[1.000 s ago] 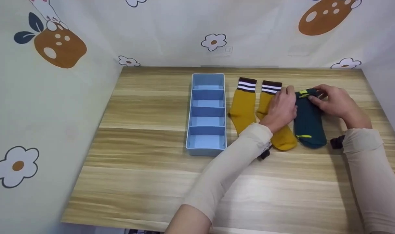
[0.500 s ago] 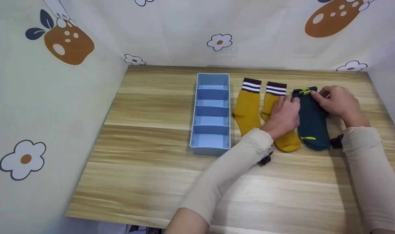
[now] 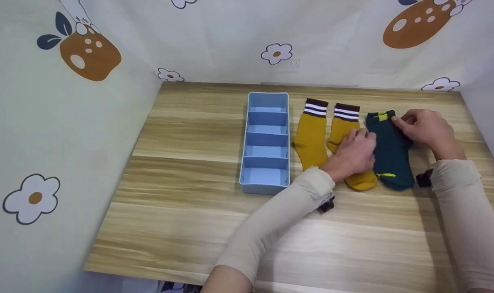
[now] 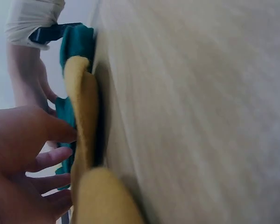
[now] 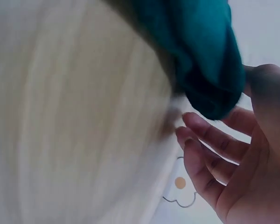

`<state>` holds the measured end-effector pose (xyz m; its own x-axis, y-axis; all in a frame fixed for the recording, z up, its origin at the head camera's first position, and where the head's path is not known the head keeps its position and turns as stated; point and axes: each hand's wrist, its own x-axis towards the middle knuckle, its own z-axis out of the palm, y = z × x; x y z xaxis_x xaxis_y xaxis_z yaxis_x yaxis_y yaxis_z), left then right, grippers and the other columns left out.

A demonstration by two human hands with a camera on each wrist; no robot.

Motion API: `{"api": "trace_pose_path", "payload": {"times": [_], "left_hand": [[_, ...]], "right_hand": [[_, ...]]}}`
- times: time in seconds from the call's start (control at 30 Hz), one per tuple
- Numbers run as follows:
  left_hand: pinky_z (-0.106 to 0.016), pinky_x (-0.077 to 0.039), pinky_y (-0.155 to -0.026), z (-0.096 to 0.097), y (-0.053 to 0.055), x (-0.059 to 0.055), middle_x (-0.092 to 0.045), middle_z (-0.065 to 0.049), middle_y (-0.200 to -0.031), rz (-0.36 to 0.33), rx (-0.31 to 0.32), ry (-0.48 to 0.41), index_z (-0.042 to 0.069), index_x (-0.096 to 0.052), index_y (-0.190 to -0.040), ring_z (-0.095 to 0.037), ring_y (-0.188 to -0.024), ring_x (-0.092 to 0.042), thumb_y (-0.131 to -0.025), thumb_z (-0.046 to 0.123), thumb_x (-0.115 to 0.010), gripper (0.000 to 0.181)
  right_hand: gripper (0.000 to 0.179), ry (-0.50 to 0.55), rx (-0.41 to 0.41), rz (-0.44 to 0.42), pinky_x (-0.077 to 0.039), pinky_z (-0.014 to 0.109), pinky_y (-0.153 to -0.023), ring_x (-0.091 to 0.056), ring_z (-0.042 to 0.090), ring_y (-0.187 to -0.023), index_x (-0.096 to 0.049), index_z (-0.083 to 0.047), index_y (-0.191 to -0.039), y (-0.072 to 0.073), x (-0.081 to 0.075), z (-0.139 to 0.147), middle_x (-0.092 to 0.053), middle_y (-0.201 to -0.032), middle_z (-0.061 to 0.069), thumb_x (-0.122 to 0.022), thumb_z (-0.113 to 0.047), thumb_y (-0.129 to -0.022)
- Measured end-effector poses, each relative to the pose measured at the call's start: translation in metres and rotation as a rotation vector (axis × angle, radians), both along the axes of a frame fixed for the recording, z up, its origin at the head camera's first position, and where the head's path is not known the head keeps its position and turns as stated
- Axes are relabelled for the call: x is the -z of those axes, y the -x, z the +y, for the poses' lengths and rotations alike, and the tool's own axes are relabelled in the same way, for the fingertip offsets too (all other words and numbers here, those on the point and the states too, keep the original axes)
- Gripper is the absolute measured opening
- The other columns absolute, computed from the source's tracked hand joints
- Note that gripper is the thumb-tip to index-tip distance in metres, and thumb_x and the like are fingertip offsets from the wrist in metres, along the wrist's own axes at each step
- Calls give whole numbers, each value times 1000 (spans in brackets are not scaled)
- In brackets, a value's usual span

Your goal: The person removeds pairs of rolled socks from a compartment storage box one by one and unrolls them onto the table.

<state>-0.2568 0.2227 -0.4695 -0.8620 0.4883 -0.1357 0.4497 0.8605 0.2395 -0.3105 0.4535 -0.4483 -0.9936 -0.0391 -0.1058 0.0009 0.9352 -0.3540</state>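
Note:
A dark green sock (image 3: 393, 154) with yellow marks lies at the right on the table. My right hand (image 3: 427, 128) pinches the right edge of its cuff between thumb and index finger; in the right wrist view the green sock (image 5: 210, 70) partly hides these fingertips, while the other fingers (image 5: 207, 172) are free. My left hand (image 3: 354, 152) lies over the right one of two mustard socks, its fingers loosely bent and gripping nothing. That mustard sock (image 3: 344, 126) is partly covered by the hand. The other mustard sock (image 3: 312, 136), with a striped cuff, lies flat to its left.
A long blue box (image 3: 265, 188) with several compartments stands left of the socks. The wooden table (image 3: 181, 175) reaches a patterned wall covering (image 3: 222, 40) behind and at the left. Black wrist cameras hang under both sleeves.
My left hand has drawn away from the green sock's cuff, toward me over the mustard sock. The right hand stays at the cuff, which now lies flatter. The head view has shifted slightly.

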Motion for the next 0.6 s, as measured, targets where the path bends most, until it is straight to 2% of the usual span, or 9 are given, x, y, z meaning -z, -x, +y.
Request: {"api": "trace_pose_path", "payload": {"times": [0.17, 0.3, 0.43, 0.6], "left_hand": [[-27, -33, -126, -10, -4, -5, -46, 8, -161, -40, 71, 35, 27, -47, -158, -16, -143, -39, -109, 43, -60, 53], [-28, -31, -128, -13, -6, -6, -44, 8, -164, -68, 96, 35, 29, -48, -158, -16, -145, -38, -107, 48, -62, 56], [-29, -31, -128, -13, -7, -6, -43, 11, -165, -113, 84, 1, 33, -52, -153, -15, -145, -36, -106, 52, -65, 52], [-29, -35, -121, -11, -9, -5, -53, 14, -149, -118, 58, -47, 38, -58, -138, -13, -141, -39, -103, 62, -64, 43]], "right_hand": [[62, 26, -31, 12, -44, 35, -67, -66, 41, -98, -73, 3, -121, -10, -4, 8, -74, -114, 30, -64, -56, -104], [58, 21, -55, 13, -45, 33, -69, -68, 31, -89, -77, 3, -117, -17, -2, 12, -78, -106, 26, -72, -52, -101], [50, 39, -62, 23, -46, 27, -67, -68, 15, -78, -80, 2, -113, -20, 3, 11, -82, -98, 22, -79, -46, -98], [39, 93, -56, 55, -44, 18, -61, -64, 1, -67, -79, 0, -109, -21, 7, 8, -82, -92, 19, -82, -37, -98]]}}
